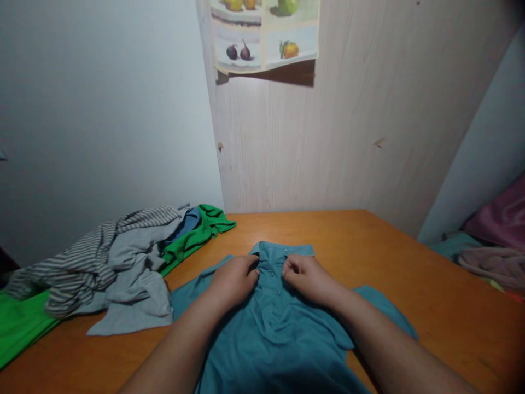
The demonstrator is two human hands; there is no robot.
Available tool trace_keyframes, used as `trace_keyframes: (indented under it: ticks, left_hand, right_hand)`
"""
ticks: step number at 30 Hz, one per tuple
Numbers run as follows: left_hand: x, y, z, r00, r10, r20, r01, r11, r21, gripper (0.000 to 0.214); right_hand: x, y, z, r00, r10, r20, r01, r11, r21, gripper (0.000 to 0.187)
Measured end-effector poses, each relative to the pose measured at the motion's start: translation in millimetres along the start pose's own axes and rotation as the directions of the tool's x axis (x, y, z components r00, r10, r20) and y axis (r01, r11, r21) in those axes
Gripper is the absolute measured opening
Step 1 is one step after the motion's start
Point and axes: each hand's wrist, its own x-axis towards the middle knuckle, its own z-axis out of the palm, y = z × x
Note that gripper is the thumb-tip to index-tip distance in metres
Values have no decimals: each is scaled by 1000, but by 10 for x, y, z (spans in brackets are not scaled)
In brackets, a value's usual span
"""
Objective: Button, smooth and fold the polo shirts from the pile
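Note:
A teal polo shirt lies front up on the orange-brown table, its collar toward the wall. My left hand rests on the shirt just left of the button placket, fingers curled and pinching the cloth near the collar. My right hand sits on the other side of the placket, fingers likewise closed on the fabric by the top buttons. Both forearms lie across the shirt's body.
A heap of clothes lies at the table's left: a grey striped garment, a plain grey one, a blue one and a green one. A wooden panel with a fruit poster stands behind. Pink and teal bedding is at the right.

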Motion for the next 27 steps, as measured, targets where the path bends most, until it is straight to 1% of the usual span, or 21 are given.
trace_keyframes:
  ticks: [2,3,7,10,13,16,18,20,22,24,27]
  left_hand:
    - [5,9,59,997,52,-50,-52,999,1,37]
    - [11,12,85,994,75,-76,-75,997,8,37]
    - [49,12,165,980,88,-176,-91,996,-9,17]
    - [82,-6,216,979,88,-184,-101,993,-66,11]
    - [95,-21,261,972,116,-206,-138,986,-97,21]
    - [81,-13,283,957,172,-233,-191,979,-64,30]
    - [67,5,285,952,174,-251,-189,981,-37,26]
    - [56,24,288,949,169,-264,-181,983,-21,19]
    - [51,34,302,947,194,-254,-204,979,-13,18]
    - [44,32,330,947,244,-211,-249,969,4,25]
    - [22,22,375,961,273,-55,-268,961,72,36]
  right_hand:
    - [-25,-47,-4,999,17,46,-14,997,-71,10]
    - [-33,-65,-7,998,25,57,-20,996,-91,9]
    - [-41,-89,-15,998,44,42,-39,993,-115,15]
    - [-38,-77,-10,999,42,34,-36,989,-141,15]
    - [-35,-53,11,999,30,21,-27,991,-134,14]
    - [-30,-23,48,999,31,21,-29,996,-89,20]
    - [-28,-13,68,999,34,20,-33,996,-89,23]
    - [-31,-19,75,999,35,16,-33,993,-117,22]
    - [-39,-38,67,999,21,26,-17,987,-160,17]
    - [-46,-59,51,998,8,59,3,981,-193,13]
    - [-45,-66,34,996,19,83,-1,977,-211,11]
